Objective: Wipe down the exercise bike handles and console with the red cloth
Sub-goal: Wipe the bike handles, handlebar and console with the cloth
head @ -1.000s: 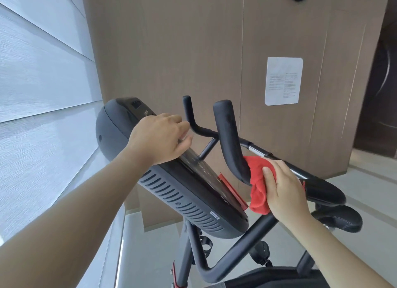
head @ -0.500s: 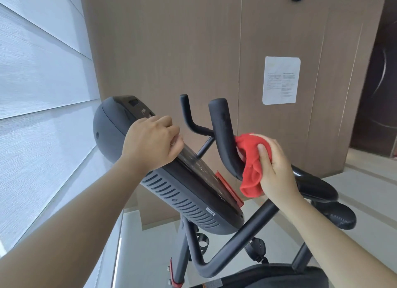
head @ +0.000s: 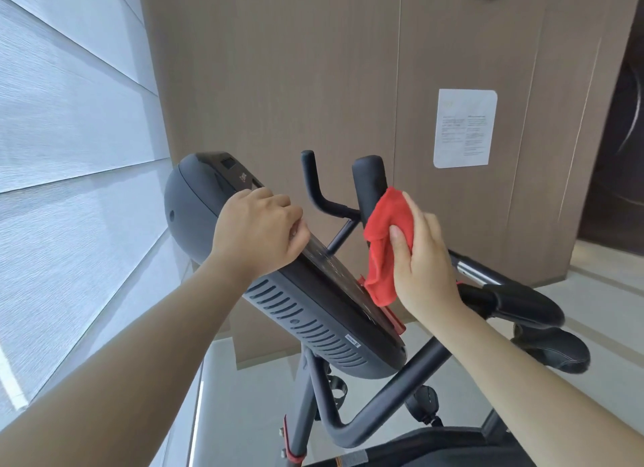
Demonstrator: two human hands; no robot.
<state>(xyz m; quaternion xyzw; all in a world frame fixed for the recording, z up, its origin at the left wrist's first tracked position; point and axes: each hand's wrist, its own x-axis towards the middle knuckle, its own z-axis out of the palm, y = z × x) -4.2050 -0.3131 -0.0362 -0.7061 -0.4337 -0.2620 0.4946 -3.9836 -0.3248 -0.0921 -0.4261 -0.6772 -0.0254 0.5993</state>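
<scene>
The exercise bike's dark console point(head: 313, 327) tilts across the middle of the view. My left hand point(head: 258, 233) grips its upper edge with curled fingers. Right of it rises a thick black padded handle point(head: 369, 177), with a thinner handle point(head: 312, 180) behind it. My right hand point(head: 421, 257) holds the red cloth point(head: 386, 229) wrapped against the upper part of the padded handle, thumb pressing on the cloth. The cloth's loose end hangs down to the console's red edge strip.
A padded armrest grip point(head: 522, 302) and a second pad point(head: 557, 348) stick out at the right. The bike frame tube point(head: 400, 397) runs below. White window blinds point(head: 69, 153) fill the left; a wood wall with a paper notice point(head: 465, 128) stands behind.
My right hand has slid the red cloth up the padded handle, from its lower bend toward the top. My left hand has stayed on the console edge.
</scene>
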